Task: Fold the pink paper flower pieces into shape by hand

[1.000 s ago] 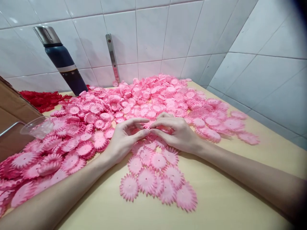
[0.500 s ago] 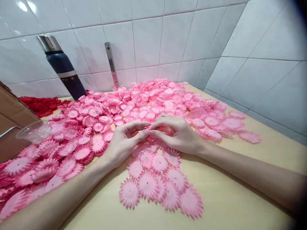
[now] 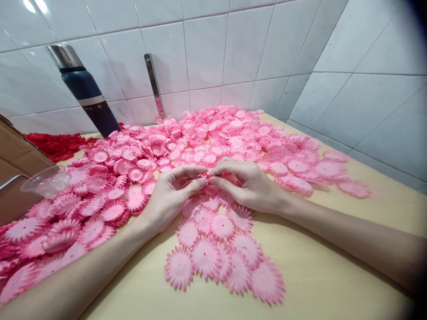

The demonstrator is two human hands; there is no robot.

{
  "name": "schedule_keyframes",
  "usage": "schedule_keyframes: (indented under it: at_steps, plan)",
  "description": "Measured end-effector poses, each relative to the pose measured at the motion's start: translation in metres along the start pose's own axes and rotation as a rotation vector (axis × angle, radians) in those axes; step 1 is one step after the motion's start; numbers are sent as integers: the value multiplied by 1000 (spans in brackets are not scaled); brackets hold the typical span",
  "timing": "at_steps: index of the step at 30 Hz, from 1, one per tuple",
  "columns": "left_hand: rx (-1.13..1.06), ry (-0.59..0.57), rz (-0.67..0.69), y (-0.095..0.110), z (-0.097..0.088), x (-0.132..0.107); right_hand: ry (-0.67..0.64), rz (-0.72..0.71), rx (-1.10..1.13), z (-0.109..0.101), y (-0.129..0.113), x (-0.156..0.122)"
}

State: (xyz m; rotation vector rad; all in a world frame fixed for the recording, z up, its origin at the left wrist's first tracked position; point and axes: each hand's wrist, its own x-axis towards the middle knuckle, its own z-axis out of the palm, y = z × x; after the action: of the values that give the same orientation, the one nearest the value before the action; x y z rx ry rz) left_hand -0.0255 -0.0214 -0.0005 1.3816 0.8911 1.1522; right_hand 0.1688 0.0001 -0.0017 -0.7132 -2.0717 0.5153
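My left hand (image 3: 176, 191) and my right hand (image 3: 245, 184) meet over the middle of the table, thumbs and forefingers pinched together. Between their fingertips is a small pink petal piece (image 3: 203, 175), mostly covered by the fingers. Flat pink flower-shaped petal discs (image 3: 222, 226) with scalloped edges and a small centre hole lie below and between the hands, fanned toward me. Behind the hands spreads a large heap of the same pink discs (image 3: 200, 146), running down the left side past my left forearm.
A dark blue bottle (image 3: 88, 95) with a steel cap stands at the back left near red pieces (image 3: 56, 146). A cardboard box (image 3: 16, 169) and a clear plastic container (image 3: 46, 181) are at left. Tiled walls (image 3: 207, 49) bound the table (image 3: 320, 275) behind and right; a metal strip (image 3: 153, 82) is on the wall.
Both hands keep their pinch in nearly the same place, with only slight finger movement. The view has shifted a little; the discs on the table lie as before.
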Motion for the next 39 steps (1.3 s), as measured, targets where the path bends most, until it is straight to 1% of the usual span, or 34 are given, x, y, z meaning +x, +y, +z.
schedule_keyframes:
  at_steps: [5, 11, 15, 23, 32, 35, 39]
  plan:
    - [19, 22, -7, 2, 2, 0, -16, -15, 9, 0, 0, 0]
    - [-18, 23, -21, 3, 3, 0, -22, -16, 36, 0, -1, -1]
    - [15, 37, -7, 5, 4, -1, -18, -27, 35, 0, -1, -1]
    - [22, -16, 21, 4, 3, -2, -17, -46, 10, 0, -2, 0]
    - [19, 20, -2, 6, 4, -3, 4, -48, 21, 2, -1, 0]
    - [53, 40, -4, 8, 6, -4, 35, -60, -10, 2, -2, -1]
    - [92, 56, 35, 8, 8, -3, 136, -37, -26, 2, -4, -2]
